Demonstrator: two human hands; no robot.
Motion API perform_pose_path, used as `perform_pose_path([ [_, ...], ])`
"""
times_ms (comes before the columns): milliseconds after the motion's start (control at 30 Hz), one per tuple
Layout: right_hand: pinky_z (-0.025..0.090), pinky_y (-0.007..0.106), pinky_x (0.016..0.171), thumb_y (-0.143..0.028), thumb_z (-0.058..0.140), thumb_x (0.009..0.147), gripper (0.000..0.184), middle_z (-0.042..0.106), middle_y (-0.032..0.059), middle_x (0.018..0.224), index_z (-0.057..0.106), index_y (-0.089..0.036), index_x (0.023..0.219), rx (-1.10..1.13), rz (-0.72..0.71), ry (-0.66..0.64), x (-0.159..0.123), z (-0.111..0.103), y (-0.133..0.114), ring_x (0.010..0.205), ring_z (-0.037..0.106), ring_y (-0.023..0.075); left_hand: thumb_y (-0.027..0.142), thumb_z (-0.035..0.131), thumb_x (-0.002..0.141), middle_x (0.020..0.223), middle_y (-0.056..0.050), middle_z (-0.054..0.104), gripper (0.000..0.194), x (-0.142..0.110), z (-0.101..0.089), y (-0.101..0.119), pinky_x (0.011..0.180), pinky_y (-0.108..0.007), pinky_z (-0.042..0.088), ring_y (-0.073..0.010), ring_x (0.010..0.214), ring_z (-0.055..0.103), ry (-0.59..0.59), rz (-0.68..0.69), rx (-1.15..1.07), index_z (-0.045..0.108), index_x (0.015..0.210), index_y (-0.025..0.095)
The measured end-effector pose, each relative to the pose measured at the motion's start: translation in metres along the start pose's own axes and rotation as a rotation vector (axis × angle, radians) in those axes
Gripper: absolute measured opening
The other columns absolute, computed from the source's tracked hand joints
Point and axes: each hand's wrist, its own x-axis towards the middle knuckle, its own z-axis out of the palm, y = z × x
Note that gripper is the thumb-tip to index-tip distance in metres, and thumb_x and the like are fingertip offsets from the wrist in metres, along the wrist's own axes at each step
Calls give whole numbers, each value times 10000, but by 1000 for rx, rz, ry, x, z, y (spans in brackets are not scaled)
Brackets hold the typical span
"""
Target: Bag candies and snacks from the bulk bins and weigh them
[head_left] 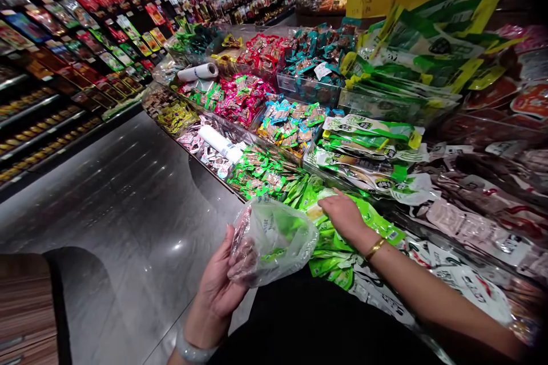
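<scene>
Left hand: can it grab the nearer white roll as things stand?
Probably not cleanly: the left hand is taken up with a clear plastic bag. The way itself looks free, though: nothing visible covers the nearer white roll.

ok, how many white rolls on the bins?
2. The far roll lies left of the bright pink packets; the near roll lies with its right end by small green packets. Others could be hidden.

Two hands [219, 282], two bracelets [375, 248], one clear bag [285, 248] and one yellow sign [357, 3] showed; two white rolls [220, 144] lay toward the left edge of the display [306, 88].
</scene>
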Motion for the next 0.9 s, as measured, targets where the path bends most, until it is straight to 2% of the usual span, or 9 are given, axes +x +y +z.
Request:
perform_pose_path([
  [100, 203, 477, 1191, -161, 538, 924, 230, 731, 57, 1126, 695, -234, 1075, 90, -53, -1, 1, -1, 2, 1156, 611, 223, 347, 314, 1033, 581, 89, 237, 367, 1, -2, -2, 367, -139, 335, -46, 373, 302, -12, 0, 15, 569, 1289, 281],
  [233, 81, 559, 1204, -150, 595, 861, 521, 533, 91, 1462, 555, -269, 1367, 134, -209, -65, -3, 16, -11, 1391, 427, 266, 338, 325, 1033, 575, 86, 264, 362, 2, -3, -5, 362, -128, 312, -40, 371, 314, -4, 11, 21, 571, 1291, 274],
  [367, 113, 568, 1200, -160, 561, 886, 511, 520, 155, 1459, 536, -205, 1395, 44, -135, -39, -5, 33, -25, 1362, 461, 304, 356, 322, 1034, 556, 88, 263, 362, 1, -1, -7, 355, -120, 283, -38, 364, 315, 7, -19, -11, 579, 1269, 256],
  [500, 222, 527, 1194, -104, 522, 892, 433, 613, 134, 1364, 623, -202, 1302, 134, -63, 0, 6, 34, -18, 1275, 559, 265, 371, 310, 1034, 535, 91, 246, 354, 1, 1, -7, 344, -122, 264, -47, 354, 317, 14, -33, -22, 588, 1219, 254],
  [567, 310, 518, 1163, -83, 502, 882, 430, 665, 94, 1301, 661, -226, 1255, 370, 96, 141, 12, 24, -9, 1215, 609, 243, 366, 299, 1036, 540, 90, 263, 354, 1, 2, -6, 349, -128, 280, -42, 352, 315, 8, -18, -16, 609, 1136, 226],
  [667, 435, 494, 1082, -199, 575, 884, 312, 721, 45, 1206, 709, -262, 1159, 948, 343, 555, 15, -11, -4, 1146, 651, 234, 388, 297, 1035, 534, 88, 260, 410, 3, 3, -6, 354, -123, 277, -29, 355, 309, 1, -35, -42, 601, 884, 157],
  [733, 490, 470, 1025, -273, 662, 855, 251, 748, 31, 1127, 721, -268, 1099, 1365, 362, 736, 10, -43, -12, 1084, 680, 231, 406, 303, 1032, 533, 85, 258, 449, 5, 4, -7, 353, -116, 265, -23, 362, 307, 1, -53, -64, 549, 767, 140],
  [833, 533, 457, 963, -238, 695, 845, 160, 773, 24, 1012, 741, -274, 994, 1735, 141, 487, -6, -83, -37, 1001, 711, 235, 410, 312, 1030, 544, 85, 266, 455, 9, 5, -9, 355, -112, 265, -17, 369, 305, -2, -63, -71, 524, 736, 134],
  [900, 543, 430, 948, -175, 644, 864, 185, 774, 23, 1007, 759, -271, 971, 1680, -41, 259, -14, -93, -57, 999, 710, 227, 407, 320, 1029, 550, 86, 265, 440, 11, 7, -11, 354, -113, 269, -17, 369, 300, 2, -67, -55, 542, 766, 133],
])
